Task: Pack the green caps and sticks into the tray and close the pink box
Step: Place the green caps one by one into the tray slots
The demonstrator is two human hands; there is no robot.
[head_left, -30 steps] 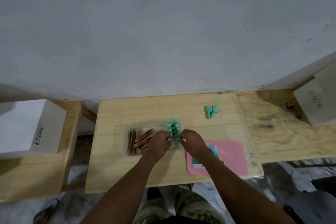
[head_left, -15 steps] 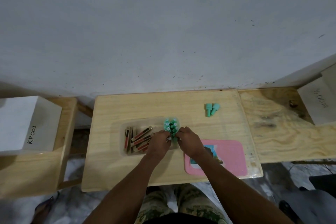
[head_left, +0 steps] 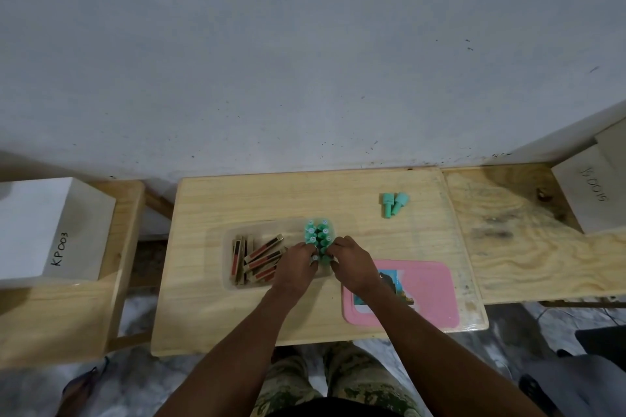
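A clear plastic tray lies in the middle of the wooden table. Several brown and red sticks lie in its left half. Several green caps stand upright in its right end. My left hand and my right hand meet over the near caps, fingertips pinched on them. Two loose green caps lie on the table at the back right. The pink box lid lies flat at the front right, partly under my right wrist.
A white box marked KP003 stands on a bench at the left. Another white box sits on the plank at the right. A grey wall rises right behind the table.
Both hands stay over the caps in the tray, with only slight finger shifts. The camera view has drifted a little.
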